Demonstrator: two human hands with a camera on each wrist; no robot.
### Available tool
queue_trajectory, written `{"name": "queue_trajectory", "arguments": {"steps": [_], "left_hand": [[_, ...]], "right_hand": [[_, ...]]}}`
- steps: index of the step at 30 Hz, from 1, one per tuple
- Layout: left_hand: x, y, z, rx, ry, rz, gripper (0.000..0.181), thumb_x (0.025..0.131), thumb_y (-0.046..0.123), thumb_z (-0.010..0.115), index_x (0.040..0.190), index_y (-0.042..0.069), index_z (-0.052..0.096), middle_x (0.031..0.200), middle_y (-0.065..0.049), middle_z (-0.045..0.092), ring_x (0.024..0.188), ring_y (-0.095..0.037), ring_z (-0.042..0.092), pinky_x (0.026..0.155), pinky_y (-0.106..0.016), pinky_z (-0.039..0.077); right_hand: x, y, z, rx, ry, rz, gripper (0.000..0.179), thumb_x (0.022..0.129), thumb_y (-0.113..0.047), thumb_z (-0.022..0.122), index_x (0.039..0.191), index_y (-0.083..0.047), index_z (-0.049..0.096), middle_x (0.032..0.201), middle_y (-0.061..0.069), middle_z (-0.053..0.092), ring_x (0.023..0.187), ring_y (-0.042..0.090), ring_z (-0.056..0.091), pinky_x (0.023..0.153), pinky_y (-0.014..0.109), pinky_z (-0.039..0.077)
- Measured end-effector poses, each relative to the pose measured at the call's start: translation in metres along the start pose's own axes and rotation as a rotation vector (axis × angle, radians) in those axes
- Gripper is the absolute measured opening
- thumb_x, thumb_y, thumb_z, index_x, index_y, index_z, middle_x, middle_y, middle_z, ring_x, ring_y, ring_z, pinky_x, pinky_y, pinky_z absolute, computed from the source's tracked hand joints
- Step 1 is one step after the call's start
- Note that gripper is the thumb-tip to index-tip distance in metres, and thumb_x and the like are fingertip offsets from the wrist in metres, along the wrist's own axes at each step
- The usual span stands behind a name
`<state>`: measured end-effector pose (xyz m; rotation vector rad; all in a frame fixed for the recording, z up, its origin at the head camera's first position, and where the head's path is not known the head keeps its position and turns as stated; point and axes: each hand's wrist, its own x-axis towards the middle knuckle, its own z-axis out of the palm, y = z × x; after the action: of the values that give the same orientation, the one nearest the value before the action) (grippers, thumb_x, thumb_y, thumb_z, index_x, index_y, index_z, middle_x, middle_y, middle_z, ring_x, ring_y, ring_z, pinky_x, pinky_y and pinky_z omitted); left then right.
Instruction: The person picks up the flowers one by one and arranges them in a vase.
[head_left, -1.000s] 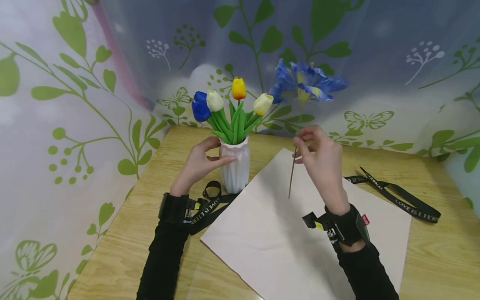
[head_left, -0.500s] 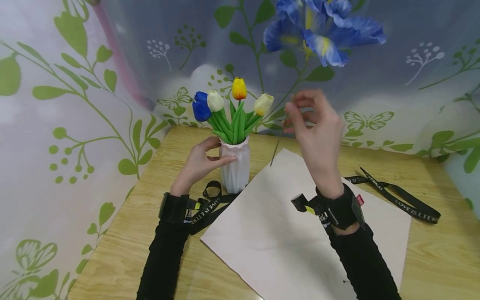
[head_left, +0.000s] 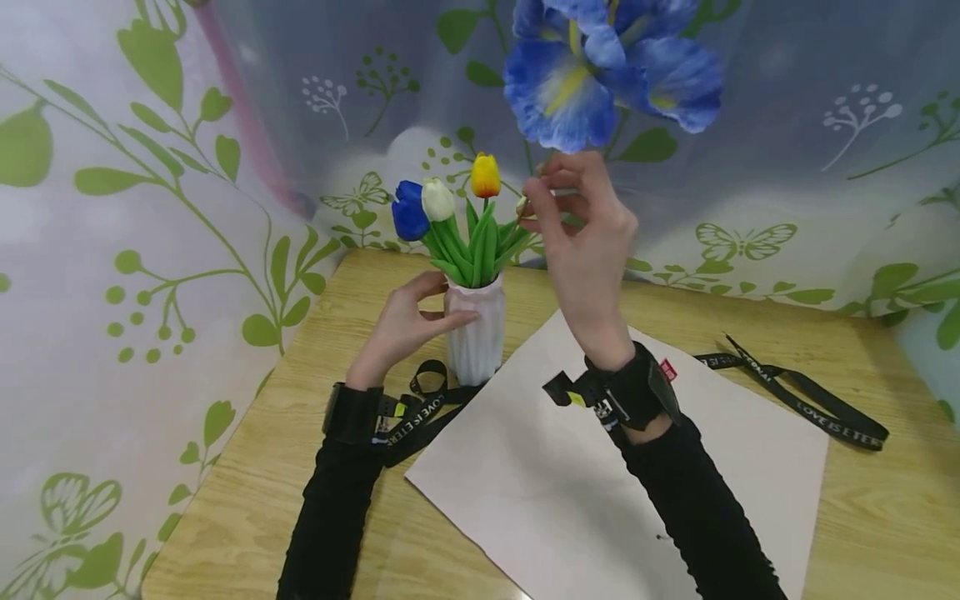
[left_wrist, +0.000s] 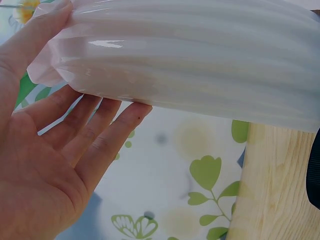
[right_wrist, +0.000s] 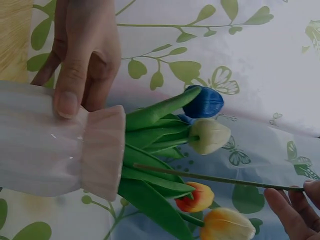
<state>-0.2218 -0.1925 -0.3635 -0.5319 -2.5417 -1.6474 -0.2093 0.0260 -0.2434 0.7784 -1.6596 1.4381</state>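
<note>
A white fluted vase (head_left: 476,333) stands upright on the table with tulips in it: blue (head_left: 411,211), white (head_left: 438,200), yellow-orange (head_left: 485,175) and a cream one (right_wrist: 227,224) mostly hidden behind my right hand in the head view. My left hand (head_left: 401,329) holds the vase near its neck, thumb on one side and fingertips on the other. Above and right of the tulips, my right hand (head_left: 585,242) pinches the thin stem (right_wrist: 215,178) of a large blue artificial iris (head_left: 570,92). In the right wrist view, the stem's lower end lies over the green leaves (right_wrist: 155,182), just short of the vase rim.
A pale square sheet (head_left: 525,467) lies on the wooden table (head_left: 247,467), right of and in front of the vase. Black lettered ribbon lies beside the vase (head_left: 420,425) and another stretch of ribbon (head_left: 817,408) curls at right. Patterned cloth (head_left: 735,183) hangs behind.
My right hand has lifted the iris, then carried it left, bringing its stem from above the sheet to over the tulips. The left hand stays on the vase.
</note>
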Motion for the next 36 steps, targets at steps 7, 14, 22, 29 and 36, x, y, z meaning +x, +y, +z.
{"name": "queue_trajectory", "arguments": {"steps": [7,14,22,29,36], "left_hand": [[-0.001,0.002,0.0,0.008,-0.002,-0.008,0.061,0.089,0.031,0.08,0.143,0.015,0.057,0.139,-0.008,0.058,0.129,-0.024,0.055,0.097,-0.044,0.057],[-0.002,0.001,0.001,-0.018,-0.011,-0.02,0.061,0.091,0.031,0.079,0.145,0.017,0.055,0.142,-0.007,0.056,0.131,-0.024,0.053,0.099,-0.043,0.055],[-0.002,0.003,0.001,-0.013,-0.005,-0.019,0.061,0.09,0.031,0.08,0.144,0.016,0.056,0.143,-0.008,0.056,0.133,-0.026,0.052,0.1,-0.045,0.055],[-0.002,0.001,0.0,-0.006,-0.009,-0.003,0.059,0.09,0.033,0.079,0.142,0.016,0.057,0.141,-0.006,0.057,0.131,-0.024,0.053,0.098,-0.042,0.056],[-0.001,0.0,0.0,0.009,-0.007,-0.002,0.06,0.09,0.032,0.08,0.142,0.013,0.056,0.141,-0.008,0.056,0.132,-0.026,0.053,0.097,-0.043,0.057]], "right_hand": [[-0.015,0.015,0.012,-0.083,-0.046,0.02,0.02,0.099,-0.011,0.067,0.104,0.008,0.061,0.098,0.021,0.07,0.073,0.027,0.074,0.066,0.025,0.061],[-0.033,0.026,0.014,-0.182,-0.136,0.06,0.018,0.098,-0.012,0.068,0.107,0.002,0.061,0.097,0.018,0.072,0.077,0.026,0.076,0.067,0.03,0.063],[-0.042,0.028,0.013,-0.226,-0.204,0.128,0.015,0.097,-0.01,0.069,0.105,0.002,0.065,0.093,0.018,0.073,0.077,0.027,0.076,0.069,0.035,0.063],[-0.043,0.027,0.013,-0.322,-0.183,0.149,0.016,0.098,-0.007,0.065,0.084,0.001,0.065,0.069,0.015,0.064,0.056,0.023,0.062,0.056,0.029,0.052],[-0.046,0.032,0.012,-0.34,-0.121,0.117,0.028,0.095,-0.003,0.066,0.071,-0.001,0.053,0.059,0.009,0.042,0.056,0.023,0.039,0.057,0.032,0.031]]}}
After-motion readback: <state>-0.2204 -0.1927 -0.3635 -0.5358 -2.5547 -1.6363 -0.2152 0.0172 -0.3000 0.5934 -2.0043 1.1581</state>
